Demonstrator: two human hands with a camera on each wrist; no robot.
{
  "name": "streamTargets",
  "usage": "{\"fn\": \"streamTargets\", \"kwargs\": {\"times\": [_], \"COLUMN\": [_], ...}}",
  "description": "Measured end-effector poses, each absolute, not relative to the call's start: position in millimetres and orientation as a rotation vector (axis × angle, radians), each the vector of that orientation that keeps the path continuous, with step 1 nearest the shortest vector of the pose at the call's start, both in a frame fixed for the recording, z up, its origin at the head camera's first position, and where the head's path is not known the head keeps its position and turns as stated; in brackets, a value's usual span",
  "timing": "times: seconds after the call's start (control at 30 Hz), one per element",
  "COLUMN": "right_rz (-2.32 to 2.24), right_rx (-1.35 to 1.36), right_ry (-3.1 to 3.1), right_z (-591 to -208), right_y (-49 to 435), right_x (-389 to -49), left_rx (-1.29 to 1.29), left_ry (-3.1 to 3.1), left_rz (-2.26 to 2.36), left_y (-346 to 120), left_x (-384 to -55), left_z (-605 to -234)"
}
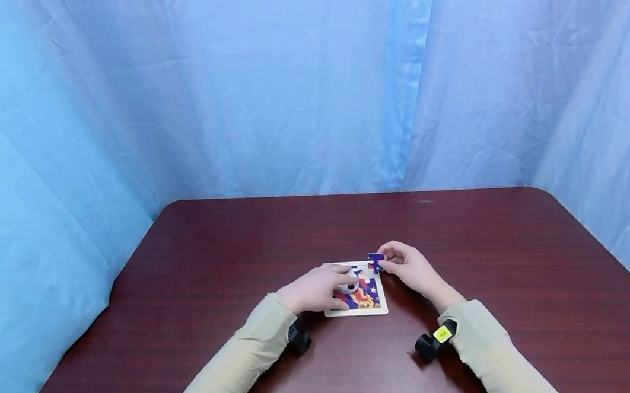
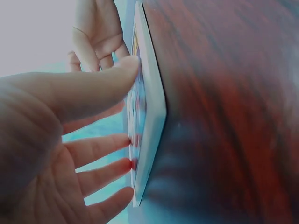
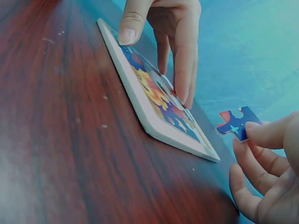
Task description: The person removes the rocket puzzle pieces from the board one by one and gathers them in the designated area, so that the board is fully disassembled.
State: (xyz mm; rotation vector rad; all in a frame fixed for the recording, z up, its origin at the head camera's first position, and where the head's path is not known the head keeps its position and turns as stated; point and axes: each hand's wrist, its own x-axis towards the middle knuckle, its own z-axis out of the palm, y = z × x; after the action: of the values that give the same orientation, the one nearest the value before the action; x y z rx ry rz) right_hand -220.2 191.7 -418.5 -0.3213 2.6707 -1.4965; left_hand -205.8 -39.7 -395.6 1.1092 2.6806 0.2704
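The left hand (image 1: 315, 288) is pressing straight fingers on the puzzle board (image 1: 365, 300) lying mid-surface (image 1: 504, 260). The right hand (image 1: 410, 267), grip clamped, is pinching a blue puzzle piece (image 1: 376, 261) above the board's far-right corner.

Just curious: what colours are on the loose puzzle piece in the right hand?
The small cardboard puzzle piece is dark blue with red and a pale star, clearest from the right wrist.

Dark reddish-brown wooden table (image 1: 504, 260) with rounded corners fills the lower half of the head view; creased light-blue fabric backdrop (image 1: 246, 86) covers the upper half and both side edges.
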Motion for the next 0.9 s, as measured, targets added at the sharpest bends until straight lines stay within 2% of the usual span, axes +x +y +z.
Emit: {"fn": "streamTargets", "kwargs": {"times": [0.47,0.9], "right_rz": [-1.812,-1.763], "right_rx": [-0.157,-0.149], "right_ry": [2.384,2.478], "right_z": [-413,-414], "right_y": [218,245], "right_x": [-219,-217], "left_rx": [1.091,0.970], "left_ry": [2.750,2.691], "left_rz": [0.138,0.180], "left_y": [-54,-59], "left_x": [-201,-197], "left_z": [-392,-393]}}
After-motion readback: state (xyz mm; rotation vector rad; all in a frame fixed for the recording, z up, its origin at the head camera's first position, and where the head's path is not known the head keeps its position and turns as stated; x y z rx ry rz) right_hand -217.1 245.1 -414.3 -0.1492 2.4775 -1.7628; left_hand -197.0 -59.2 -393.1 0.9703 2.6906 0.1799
